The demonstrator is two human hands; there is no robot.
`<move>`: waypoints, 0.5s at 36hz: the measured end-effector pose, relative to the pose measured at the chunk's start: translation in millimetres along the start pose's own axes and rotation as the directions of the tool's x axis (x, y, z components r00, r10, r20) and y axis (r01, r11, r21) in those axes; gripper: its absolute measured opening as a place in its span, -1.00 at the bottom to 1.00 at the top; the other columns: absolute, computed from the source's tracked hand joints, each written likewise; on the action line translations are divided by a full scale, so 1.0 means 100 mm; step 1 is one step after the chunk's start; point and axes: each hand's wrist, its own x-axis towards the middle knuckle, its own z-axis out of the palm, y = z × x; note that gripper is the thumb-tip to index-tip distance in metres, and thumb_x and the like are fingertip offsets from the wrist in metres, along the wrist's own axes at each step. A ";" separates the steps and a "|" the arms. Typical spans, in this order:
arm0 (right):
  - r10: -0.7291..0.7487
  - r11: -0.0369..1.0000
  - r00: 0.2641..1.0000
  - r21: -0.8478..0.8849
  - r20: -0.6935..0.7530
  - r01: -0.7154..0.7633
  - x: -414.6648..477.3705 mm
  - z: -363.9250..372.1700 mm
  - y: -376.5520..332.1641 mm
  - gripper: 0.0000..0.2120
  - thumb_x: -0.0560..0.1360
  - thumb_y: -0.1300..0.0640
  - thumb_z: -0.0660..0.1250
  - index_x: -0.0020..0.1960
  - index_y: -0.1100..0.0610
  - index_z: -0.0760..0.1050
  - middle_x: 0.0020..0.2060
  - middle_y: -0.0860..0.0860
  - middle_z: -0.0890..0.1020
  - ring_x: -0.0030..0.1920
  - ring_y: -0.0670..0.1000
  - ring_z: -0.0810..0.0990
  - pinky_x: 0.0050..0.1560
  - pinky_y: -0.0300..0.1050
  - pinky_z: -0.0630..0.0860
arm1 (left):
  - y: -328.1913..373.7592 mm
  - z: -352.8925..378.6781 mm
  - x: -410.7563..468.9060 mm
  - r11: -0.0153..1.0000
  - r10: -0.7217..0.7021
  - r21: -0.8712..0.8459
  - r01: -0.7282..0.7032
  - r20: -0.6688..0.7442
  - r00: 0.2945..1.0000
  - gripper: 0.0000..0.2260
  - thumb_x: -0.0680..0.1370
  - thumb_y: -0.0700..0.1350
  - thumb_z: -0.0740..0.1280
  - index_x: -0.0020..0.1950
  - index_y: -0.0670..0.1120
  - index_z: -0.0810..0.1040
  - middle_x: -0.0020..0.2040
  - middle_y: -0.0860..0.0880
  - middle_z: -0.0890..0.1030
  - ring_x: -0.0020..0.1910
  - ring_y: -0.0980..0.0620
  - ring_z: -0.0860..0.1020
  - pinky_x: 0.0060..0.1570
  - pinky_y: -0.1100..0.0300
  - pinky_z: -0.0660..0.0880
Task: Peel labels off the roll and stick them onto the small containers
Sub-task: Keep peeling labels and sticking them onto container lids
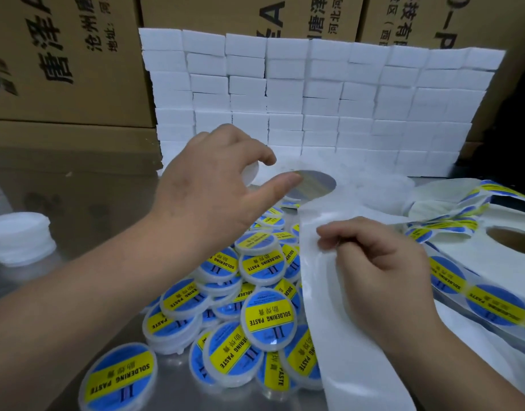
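My left hand [208,197] is raised over the pile, its fingers curled round a small white unlabelled container [251,173]. A peeled round label [313,185], sticky side up, hangs at the tip of that hand's thumb. My right hand [374,262] pinches the white backing strip [323,292], which runs down toward the near edge. The label roll [510,241] lies at the right, with a strip of blue and yellow labels [477,298] trailing from it. Several labelled containers [268,315] are heaped on the metal table between my arms.
A stack of white unlabelled containers [19,238] stands at the left. A wall of small white boxes [314,99] rises behind the work area, with large cardboard cartons [65,60] beyond it. The metal table [172,378] reflects light.
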 end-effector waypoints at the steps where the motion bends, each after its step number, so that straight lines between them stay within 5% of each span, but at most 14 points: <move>1: 0.047 0.998 0.999 0.048 0.001 -0.047 0.00 0.00 -0.01 -0.58 0.29 0.26 0.15 -0.23 -0.23 0.61 -0.31 -0.29 0.63 -0.20 -0.29 0.58 -0.17 -0.53 0.38 | 0.00 0.00 0.00 1.000 0.020 0.007 -0.020 -0.006 1.000 -0.56 0.36 0.29 0.19 0.00 0.03 0.61 -0.06 0.15 0.41 0.04 0.03 0.45 -0.18 0.36 0.13; 4: 0.124 0.977 0.992 0.174 0.006 -0.123 0.02 -0.03 -0.06 -0.77 0.29 0.01 0.20 -0.32 -0.15 0.63 -0.33 -0.21 0.65 -0.21 -0.26 0.59 -0.20 -0.51 0.39 | 0.01 -0.01 -0.02 0.996 0.087 -0.004 -0.087 -0.018 0.996 -0.50 0.32 0.34 0.22 -0.02 -0.01 0.62 -0.08 0.12 0.43 -0.02 0.03 0.45 -0.17 0.37 0.14; 7: 0.180 0.960 0.984 0.218 -0.003 -0.175 0.03 -0.05 -0.07 -0.71 0.31 -0.13 0.17 -0.27 -0.04 0.64 -0.35 -0.16 0.67 -0.22 -0.23 0.60 -0.21 -0.49 0.39 | 0.03 -0.03 -0.04 0.989 0.145 -0.022 -0.146 -0.025 0.989 -0.51 0.31 0.29 0.21 -0.05 -0.05 0.63 -0.08 0.01 0.54 -0.05 -0.04 0.49 -0.14 0.30 0.23; 15: 0.274 0.927 0.960 0.281 -0.061 -0.247 0.06 -0.04 -0.10 -0.84 0.34 0.05 0.33 -0.39 -0.08 0.62 -0.47 -0.18 0.61 -0.38 -0.28 0.52 -0.34 -0.51 0.36 | 0.01 -0.03 -0.05 0.950 0.311 0.009 -0.311 0.013 0.950 -0.56 0.32 0.24 0.30 -0.09 -0.10 0.64 -0.10 -0.09 0.59 -0.16 -0.09 0.50 -0.21 0.15 0.42; 18: 0.276 0.930 0.959 0.267 -0.058 -0.251 0.06 -0.04 -0.09 -0.69 0.43 0.22 0.38 -0.39 -0.13 0.62 -0.47 -0.16 0.61 -0.41 -0.26 0.51 -0.36 -0.50 0.38 | 0.01 -0.03 -0.04 0.952 0.300 0.044 -0.302 0.041 0.953 -0.57 0.30 0.23 0.33 -0.10 -0.09 0.62 -0.09 -0.08 0.58 -0.16 -0.09 0.49 -0.21 0.18 0.37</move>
